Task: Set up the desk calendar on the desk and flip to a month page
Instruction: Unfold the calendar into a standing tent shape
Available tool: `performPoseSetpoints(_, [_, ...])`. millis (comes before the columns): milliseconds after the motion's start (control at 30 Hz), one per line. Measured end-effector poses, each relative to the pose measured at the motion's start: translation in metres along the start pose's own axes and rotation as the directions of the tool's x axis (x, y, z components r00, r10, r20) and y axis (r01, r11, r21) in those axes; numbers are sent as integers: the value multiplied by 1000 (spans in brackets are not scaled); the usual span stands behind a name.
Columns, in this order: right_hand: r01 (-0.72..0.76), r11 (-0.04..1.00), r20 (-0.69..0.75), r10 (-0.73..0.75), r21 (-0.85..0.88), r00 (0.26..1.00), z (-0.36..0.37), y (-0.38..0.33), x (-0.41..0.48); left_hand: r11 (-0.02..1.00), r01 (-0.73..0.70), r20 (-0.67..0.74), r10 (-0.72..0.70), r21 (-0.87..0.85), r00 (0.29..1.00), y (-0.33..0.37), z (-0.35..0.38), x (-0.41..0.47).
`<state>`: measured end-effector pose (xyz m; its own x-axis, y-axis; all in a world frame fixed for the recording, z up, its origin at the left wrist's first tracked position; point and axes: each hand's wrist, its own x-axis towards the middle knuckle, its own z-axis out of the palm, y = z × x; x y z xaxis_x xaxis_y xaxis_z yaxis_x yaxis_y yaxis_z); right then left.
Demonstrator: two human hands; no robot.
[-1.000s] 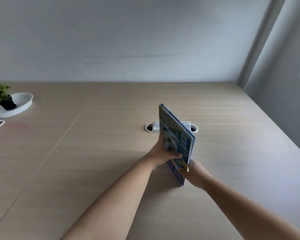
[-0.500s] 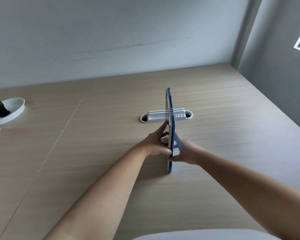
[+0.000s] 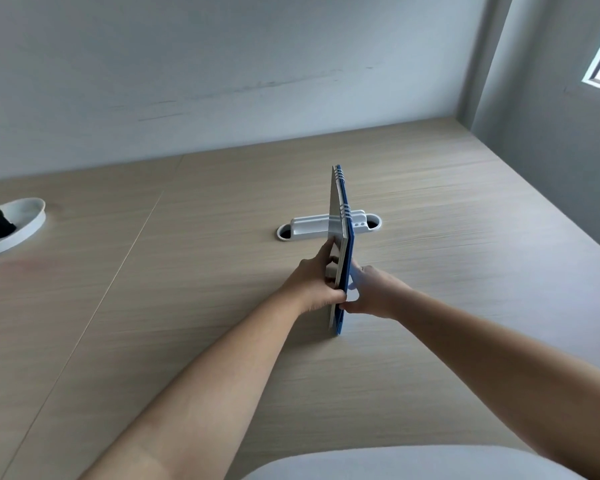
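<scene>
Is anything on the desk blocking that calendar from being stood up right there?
Nothing visible does. The calendar already rests on bare desk, held by the left hand and right hand. The white cable port lies behind it.

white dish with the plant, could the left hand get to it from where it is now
Probably yes, after letting go: the left hand grips the calendar, and only bare desk lies between it and the white dish.

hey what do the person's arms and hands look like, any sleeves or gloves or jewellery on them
Both forearms are bare up to the frame edge, with no sleeves showing. The left hand and right hand wear no gloves, and no rings, watch or bracelet can be seen.
</scene>
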<state>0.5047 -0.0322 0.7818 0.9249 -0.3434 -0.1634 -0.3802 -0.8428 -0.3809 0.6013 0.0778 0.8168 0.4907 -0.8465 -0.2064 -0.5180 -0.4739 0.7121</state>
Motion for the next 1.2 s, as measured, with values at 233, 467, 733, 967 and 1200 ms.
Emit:
performPoseSetpoints(233, [-11, 999, 6, 11, 46, 1000, -3, 2, 0, 996, 20, -17, -19, 86, 1000, 1, 0, 1])
performPoseSetpoints(467, [-131, 991, -16, 131, -5, 991, -9, 14, -8, 986, 67, -36, -62, 154, 997, -13, -8, 7])
performPoseSetpoints(733, [-134, 991, -1, 134, -10, 991, 0, 7, -6, 1000, 3, -55, -2, 18, 999, -4, 2, 12])
performPoseSetpoints(967, [-142, 989, -15, 142, -44, 990, 4, 12, -9, 998, -32, -101, 26, -57, 995, 10, 9, 10])
performPoseSetpoints(1200, [-187, 982, -10, 187, 24, 982, -2, 29, -5, 974, 53, -146, -21, 221, 989, 2, -2, 20])
